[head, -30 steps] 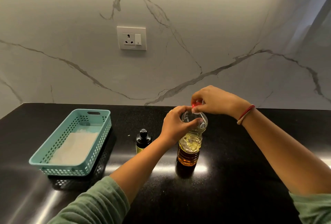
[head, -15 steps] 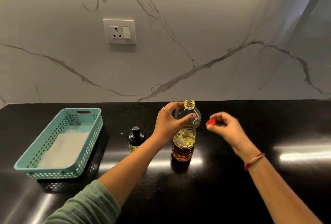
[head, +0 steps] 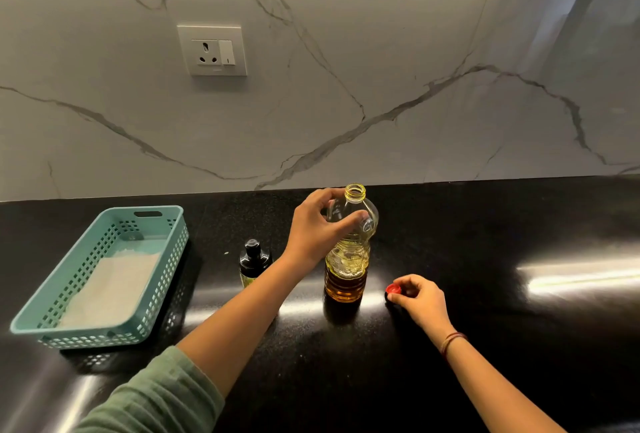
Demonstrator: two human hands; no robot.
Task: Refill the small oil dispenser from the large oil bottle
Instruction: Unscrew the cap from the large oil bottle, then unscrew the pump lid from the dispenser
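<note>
The single view looks from the person's head, forward and steeply down over a black countertop [head: 502,242] toward a marble wall [head: 398,68] filling the upper half of the frame. It sits close: the left hand [head: 318,228] and right hand [head: 420,299] reach mid-frame from the bottom edge. The wide lens seems to bow the counter's back edge.

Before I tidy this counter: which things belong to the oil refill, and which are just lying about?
Job: large oil bottle, gripped by left hand; red cap, pinched by right hand; small oil dispenser.
Lying about: teal basket; wall socket.
</note>
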